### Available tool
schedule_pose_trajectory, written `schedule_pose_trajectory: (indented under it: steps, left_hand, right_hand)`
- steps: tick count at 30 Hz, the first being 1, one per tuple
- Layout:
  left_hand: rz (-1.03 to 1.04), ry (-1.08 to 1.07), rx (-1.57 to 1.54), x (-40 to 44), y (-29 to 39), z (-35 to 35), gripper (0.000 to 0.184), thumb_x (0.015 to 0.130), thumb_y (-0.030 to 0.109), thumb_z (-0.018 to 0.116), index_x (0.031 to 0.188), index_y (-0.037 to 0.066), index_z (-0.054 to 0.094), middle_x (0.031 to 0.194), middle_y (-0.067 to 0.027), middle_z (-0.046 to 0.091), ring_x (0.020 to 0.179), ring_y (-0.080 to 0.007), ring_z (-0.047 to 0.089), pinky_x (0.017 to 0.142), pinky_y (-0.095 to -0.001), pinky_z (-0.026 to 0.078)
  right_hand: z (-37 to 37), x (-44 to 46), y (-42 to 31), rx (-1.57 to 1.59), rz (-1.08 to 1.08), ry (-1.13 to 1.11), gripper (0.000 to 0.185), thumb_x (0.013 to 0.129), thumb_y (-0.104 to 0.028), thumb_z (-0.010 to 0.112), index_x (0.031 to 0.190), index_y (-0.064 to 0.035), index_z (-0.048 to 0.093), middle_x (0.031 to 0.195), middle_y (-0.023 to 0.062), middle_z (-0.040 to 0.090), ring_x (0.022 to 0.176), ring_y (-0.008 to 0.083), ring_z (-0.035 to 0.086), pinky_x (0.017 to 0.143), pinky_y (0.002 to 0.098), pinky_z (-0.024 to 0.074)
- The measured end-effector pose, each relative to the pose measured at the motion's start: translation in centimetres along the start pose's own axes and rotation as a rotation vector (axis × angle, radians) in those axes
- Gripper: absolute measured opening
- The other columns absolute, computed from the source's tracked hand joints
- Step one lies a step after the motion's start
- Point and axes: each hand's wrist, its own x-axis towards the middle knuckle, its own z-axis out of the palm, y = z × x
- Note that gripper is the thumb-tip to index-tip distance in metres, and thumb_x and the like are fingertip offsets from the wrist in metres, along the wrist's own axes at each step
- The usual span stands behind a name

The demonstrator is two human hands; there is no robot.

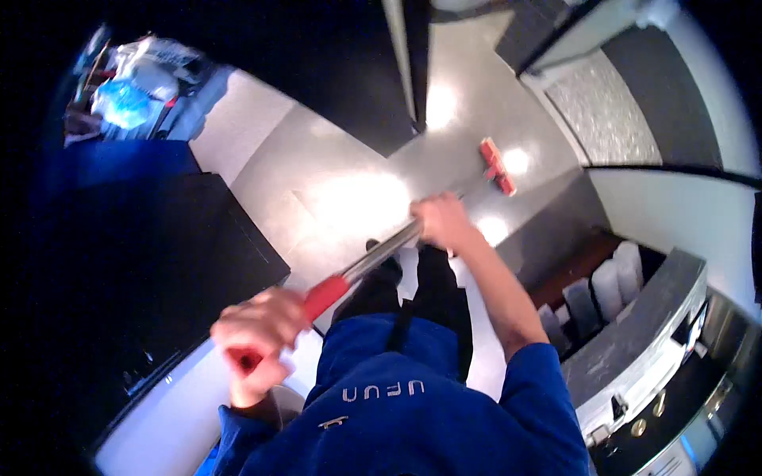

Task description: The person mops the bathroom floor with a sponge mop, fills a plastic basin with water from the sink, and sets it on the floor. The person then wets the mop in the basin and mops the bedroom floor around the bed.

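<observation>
A long-handled mop (381, 252) runs slantwise across the view, with a silver pole and a red grip. My left hand (262, 329) is wrapped round the red grip near its top end and looks slightly blurred. Farther down, my right hand (444, 220) closes round the metal pole. The narrow red mop head (498, 166) rests on the shiny grey floor (317, 170), ahead and to the right. Between my right hand and the head, the lower pole is hard to make out.
Dark cabinet-like surfaces (151, 262) stand to the left. Beyond them is a pile with a blue plastic bag (123, 103). At right, a grey-topped counter (627, 333) has rolled pale cloths (607, 282) in a recess beside it. A dark panel edge (417, 123) juts in ahead.
</observation>
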Motion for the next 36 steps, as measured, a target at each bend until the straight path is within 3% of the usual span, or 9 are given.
schedule_pose_trajectory:
  steps: [6,12,15,19,21,24,26,33,36]
  left_hand:
    - [0.303,0.161,0.137,-10.0,11.5,-14.7,0.032,0.079,0.038,0.075,0.063,0.017,0.058,0.064,0.0023,0.065,0.064,-0.0123,0.066,0.065,-0.0313,0.055]
    - [0.31,-0.084,0.317,-14.5,14.9,-19.3,0.013,0.088,0.019,0.065,0.075,0.016,0.066,0.077,0.0002,0.069,0.076,-0.0126,0.068,0.08,-0.0283,0.051]
    - [0.359,0.272,0.419,-16.7,12.4,-16.4,0.028,0.087,0.03,0.061,0.063,0.017,0.054,0.063,0.0013,0.061,0.057,-0.0113,0.062,0.071,-0.0293,0.05]
    - [0.204,1.202,0.53,-10.5,-0.1,-8.5,0.022,0.083,0.009,0.061,0.063,0.008,0.052,0.068,-0.0118,0.062,0.062,-0.0289,0.065,0.076,-0.0468,0.053]
    - [0.017,1.196,0.466,-6.9,-7.5,-7.4,0.019,0.073,-0.001,0.068,0.064,0.005,0.052,0.073,-0.0104,0.062,0.077,-0.028,0.064,0.087,-0.0466,0.048]
    - [-0.004,1.251,0.31,-4.2,-17.3,-4.3,0.024,0.068,-0.005,0.074,0.064,0.003,0.051,0.076,-0.0083,0.06,0.086,-0.0269,0.061,0.093,-0.0449,0.043]
    - [-0.054,1.25,0.302,-5.9,-15.8,-0.9,0.026,0.068,-0.004,0.075,0.063,0.004,0.051,0.075,-0.0084,0.059,0.085,-0.0274,0.061,0.092,-0.0456,0.044]
    - [-0.235,1.535,0.355,-21.1,5.3,10.5,0.018,0.064,0.007,0.064,0.055,0.009,0.048,0.055,-0.0052,0.052,0.064,-0.0275,0.061,0.076,-0.0419,0.05]
    - [-0.122,0.976,0.458,-27.9,12.2,15.7,0.029,0.08,0.023,0.069,0.057,0.017,0.051,0.057,0.0032,0.058,0.059,-0.0166,0.064,0.065,-0.033,0.05]
  right_hand:
    - [-1.4,5.8,-20.8,0.382,-0.335,-0.292,0.02,0.075,-0.018,0.06,0.094,-0.0104,0.058,0.078,0.0163,0.065,0.079,0.0375,0.063,0.072,0.0473,0.0485]
    - [0.6,13.9,-29.5,0.436,-0.706,-0.434,0.009,0.073,-0.003,0.058,0.078,-0.0077,0.053,0.067,0.0149,0.061,0.071,0.0352,0.061,0.068,0.0474,0.0435]
    - [1.5,19.4,-30.8,0.336,-0.906,-0.365,0.014,0.071,-0.005,0.061,0.084,-0.0103,0.06,0.073,0.0119,0.064,0.077,0.0312,0.064,0.072,0.0445,0.0466]
    - [3.1,29.7,-27.2,0.133,-0.961,-0.266,0.013,0.067,-0.01,0.066,0.079,-0.0124,0.063,0.077,0.0091,0.065,0.082,0.0302,0.064,0.071,0.0423,0.0487]
    - [6.9,34.3,-22.1,0.035,-1.054,0.023,0.013,0.067,-0.013,0.067,0.079,-0.0114,0.064,0.08,0.0091,0.064,0.084,0.0299,0.063,0.072,0.0414,0.0497]
    - [8.5,36.2,-17.5,-0.287,-0.702,-0.371,0.027,0.069,-0.011,0.067,0.095,-0.0089,0.06,0.111,0.0099,0.057,0.123,0.0269,0.045,0.104,0.0418,0.034]
    - [10.1,34.1,-16.2,-0.345,-0.846,-0.408,0.03,0.067,-0.023,0.068,0.094,-0.0122,0.06,0.108,0.0079,0.058,0.116,0.0263,0.049,0.098,0.044,0.0368]
    - [11.9,8.1,-24.5,0.32,-1.097,-0.541,0.019,0.061,-0.006,0.065,0.077,-0.0155,0.068,0.075,0.0054,0.065,0.079,0.0265,0.062,0.076,0.0394,0.0463]
    - [11.5,-3.5,-24.2,0.386,-1.165,-0.904,0.018,0.071,-0.012,0.066,0.089,-0.0138,0.065,0.077,0.0087,0.063,0.082,0.0273,0.061,0.077,0.041,0.0446]
